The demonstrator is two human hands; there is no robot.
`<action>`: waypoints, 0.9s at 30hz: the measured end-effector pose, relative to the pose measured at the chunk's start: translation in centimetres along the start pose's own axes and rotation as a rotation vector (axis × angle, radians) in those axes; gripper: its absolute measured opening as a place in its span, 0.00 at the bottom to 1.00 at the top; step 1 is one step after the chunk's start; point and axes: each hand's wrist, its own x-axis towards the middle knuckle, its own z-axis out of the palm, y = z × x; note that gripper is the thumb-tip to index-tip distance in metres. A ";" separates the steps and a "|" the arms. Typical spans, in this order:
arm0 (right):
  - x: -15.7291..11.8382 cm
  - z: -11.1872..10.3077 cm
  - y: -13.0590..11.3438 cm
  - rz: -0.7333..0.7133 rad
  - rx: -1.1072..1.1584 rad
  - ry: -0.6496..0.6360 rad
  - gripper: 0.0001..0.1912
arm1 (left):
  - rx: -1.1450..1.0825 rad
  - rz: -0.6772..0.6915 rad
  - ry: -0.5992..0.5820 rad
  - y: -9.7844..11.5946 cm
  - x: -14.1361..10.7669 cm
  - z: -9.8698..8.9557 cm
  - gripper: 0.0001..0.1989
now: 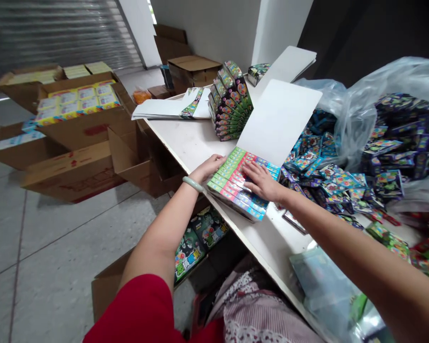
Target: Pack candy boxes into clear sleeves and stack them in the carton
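Note:
A display box (236, 186) on the table is filled with tight rows of small packets in green, red, purple and blue. Its white lid (279, 121) is folded back, away from me. My right hand (260, 181) lies on top of the packets with its fingers spread. At the box's left edge, my left hand (210, 167) rests against the side, fingers stretched out and partly hidden; a pale bangle (193, 184) circles that wrist.
Packet stacks (232, 102) stand fanned behind the box beside white flat cartons (160, 108). Loose packets (343, 186) and clear plastic bags (361, 119) cover the right side. Cardboard boxes (75, 166) stand on the floor at left; a carton of printed boxes (200, 238) is below the table edge.

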 end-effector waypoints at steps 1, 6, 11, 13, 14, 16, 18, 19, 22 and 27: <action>-0.8 -0.2 0.2 0.026 0.070 0.096 0.32 | -0.021 0.005 -0.006 -0.1 -0.7 -0.4 0.22; -8.7 1.5 0.1 0.448 0.448 0.663 0.30 | -0.144 0.045 -0.088 -1.8 -5.2 -1.4 0.35; -11.6 6.1 -2.8 0.692 0.768 0.415 0.33 | -0.222 0.052 -0.115 -3.7 -6.6 -0.4 0.44; -10.4 6.3 -3.2 0.661 0.756 0.400 0.31 | -0.228 0.041 -0.099 -3.5 -6.4 0.5 0.43; -9.8 6.0 -3.1 0.649 0.714 0.411 0.30 | -0.230 0.046 -0.099 -3.2 -6.4 1.0 0.42; -8.9 5.1 -2.6 0.656 0.611 0.431 0.29 | -0.234 0.095 -0.115 -2.7 -6.6 2.1 0.39; -8.8 4.4 -1.6 0.675 0.549 0.434 0.29 | -0.228 0.159 -0.120 -2.7 -6.8 3.1 0.35; -9.0 4.3 -1.1 0.674 0.540 0.434 0.30 | -0.216 0.177 -0.114 -3.0 -6.9 3.5 0.34; -9.5 4.8 -0.3 0.617 0.547 0.449 0.31 | -0.154 0.154 -0.083 -4.3 -6.8 3.8 0.32; -9.3 6.0 -0.5 0.531 0.518 0.521 0.30 | -0.019 0.104 -0.023 -6.0 -6.4 2.9 0.33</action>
